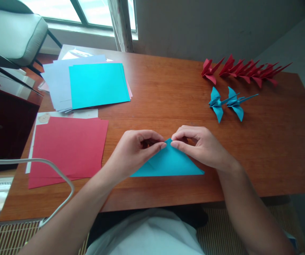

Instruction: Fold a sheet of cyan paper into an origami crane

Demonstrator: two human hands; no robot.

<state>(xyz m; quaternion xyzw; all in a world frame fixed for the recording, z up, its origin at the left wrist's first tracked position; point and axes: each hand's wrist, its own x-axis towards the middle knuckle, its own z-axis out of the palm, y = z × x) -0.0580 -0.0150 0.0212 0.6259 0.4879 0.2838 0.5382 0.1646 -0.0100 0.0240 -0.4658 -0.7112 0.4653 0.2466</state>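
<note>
A blue sheet of paper (171,163), folded into a triangle, lies near the table's front edge with its long side toward me and its tip pointing away. My left hand (142,147) pinches the paper just left of the tip between thumb and fingers. On the other side of the tip, my right hand (197,143) pinches it the same way. Both sets of fingertips are close together, a small gap between them. The left hand and wrist hide part of the triangle's left side.
Blue paper cranes (216,103) and a row of red paper cranes (248,71) stand at the back right of the wooden table (155,92). To the left lie stacks of blue paper (99,85) and red paper (67,147). A white cable (62,173) crosses the left front.
</note>
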